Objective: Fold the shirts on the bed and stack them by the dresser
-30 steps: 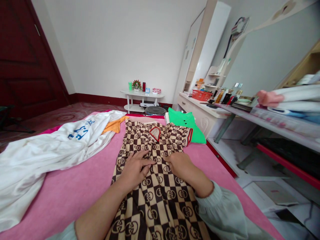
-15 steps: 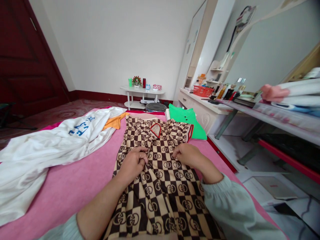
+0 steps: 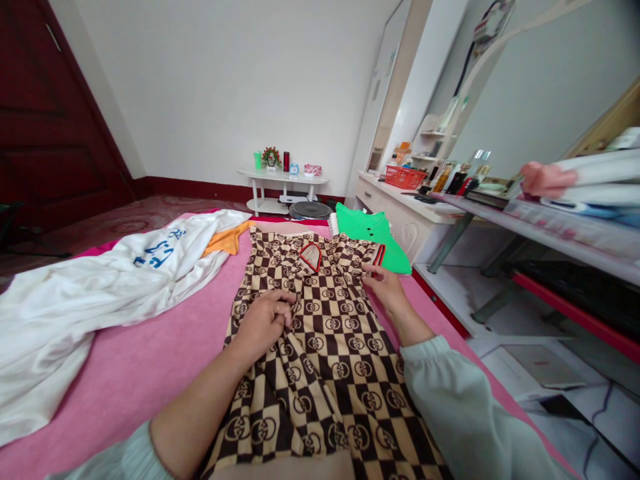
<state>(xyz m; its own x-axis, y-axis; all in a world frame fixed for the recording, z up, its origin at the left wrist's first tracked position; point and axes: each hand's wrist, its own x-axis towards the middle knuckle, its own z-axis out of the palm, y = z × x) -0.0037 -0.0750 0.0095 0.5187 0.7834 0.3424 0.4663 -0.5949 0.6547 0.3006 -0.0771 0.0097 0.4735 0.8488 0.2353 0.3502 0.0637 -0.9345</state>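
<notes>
A brown and beige checked dress (image 3: 325, 347) with red trim lies flat on the pink bed cover (image 3: 145, 373), neckline away from me. My left hand (image 3: 263, 320) rests on the dress left of its middle, fingers curled and pinching a fold of the fabric. My right hand (image 3: 384, 285) has reached the dress's right sleeve near its red edge, fingers closed on the cloth there. Both forearms lie over the lower part of the dress.
A white garment with blue print (image 3: 100, 293) sprawls across the left of the bed, an orange piece (image 3: 227, 241) beside it. A green garment (image 3: 373, 237) lies at the far right corner. A white dresser (image 3: 410, 217), a cluttered shelf (image 3: 550, 220) and a small white table (image 3: 283, 183) stand beyond.
My right hand moved from the dress's middle out to its right sleeve. My left hand went from lying flat to pinching the fabric, staying in about the same place.
</notes>
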